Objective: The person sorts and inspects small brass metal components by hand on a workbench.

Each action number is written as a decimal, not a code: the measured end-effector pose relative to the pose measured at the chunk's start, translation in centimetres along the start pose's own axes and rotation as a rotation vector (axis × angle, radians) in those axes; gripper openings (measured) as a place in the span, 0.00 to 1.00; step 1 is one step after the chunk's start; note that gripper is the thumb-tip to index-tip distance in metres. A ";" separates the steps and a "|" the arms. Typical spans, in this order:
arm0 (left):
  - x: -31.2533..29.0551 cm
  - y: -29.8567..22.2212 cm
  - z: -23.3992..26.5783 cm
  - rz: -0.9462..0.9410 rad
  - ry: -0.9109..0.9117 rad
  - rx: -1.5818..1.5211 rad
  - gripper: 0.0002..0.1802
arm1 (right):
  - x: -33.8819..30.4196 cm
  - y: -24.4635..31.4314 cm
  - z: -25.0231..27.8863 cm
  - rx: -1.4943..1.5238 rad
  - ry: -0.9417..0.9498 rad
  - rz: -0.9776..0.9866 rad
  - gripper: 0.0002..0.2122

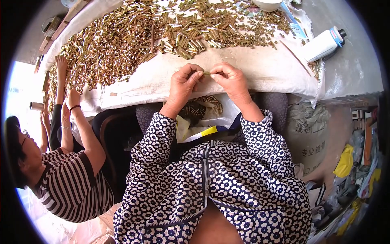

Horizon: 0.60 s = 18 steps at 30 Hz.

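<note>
We're pinching the brassy piece [207, 73], left hand [185, 82] and right hand [230, 81] fingertips closed, judging it light, stiff, best end-held!

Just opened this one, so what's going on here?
The person's left hand and right hand pinch a small, thin, brass-coloured piece between them, over the near side of a table covered with off-white cloth. A broad heap of small, shiny, brass-coloured parts spreads over its far and left areas. To the left, a co-worker in a dark-and-white striped top has a hand near the heap.
</note>
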<state>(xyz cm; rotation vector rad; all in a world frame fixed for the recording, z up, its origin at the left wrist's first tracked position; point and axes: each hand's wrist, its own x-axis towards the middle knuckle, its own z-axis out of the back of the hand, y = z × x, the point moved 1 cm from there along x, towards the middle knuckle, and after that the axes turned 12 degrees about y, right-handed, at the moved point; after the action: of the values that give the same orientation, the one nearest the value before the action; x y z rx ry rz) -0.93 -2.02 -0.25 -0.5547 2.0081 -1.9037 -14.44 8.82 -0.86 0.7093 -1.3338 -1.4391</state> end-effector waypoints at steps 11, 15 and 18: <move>0.8 -0.7 -3.3 -0.271 0.155 1.171 0.09 | 1.3 -1.2 4.4 -0.857 -0.108 -0.104 0.04; 1.4 -1.1 -3.6 -0.269 0.224 1.150 0.10 | 3.4 -2.8 8.9 -0.993 -0.281 -0.125 0.10; 1.7 -0.7 -3.6 -0.179 0.270 1.173 0.10 | 4.2 -4.6 10.6 -1.080 -0.334 -0.215 0.10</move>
<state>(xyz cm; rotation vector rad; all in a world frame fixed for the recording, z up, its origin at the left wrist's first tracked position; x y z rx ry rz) -4.16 0.29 0.73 -0.1372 0.6335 -2.8847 -26.69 8.21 -2.04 -0.1216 -0.5215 -2.2000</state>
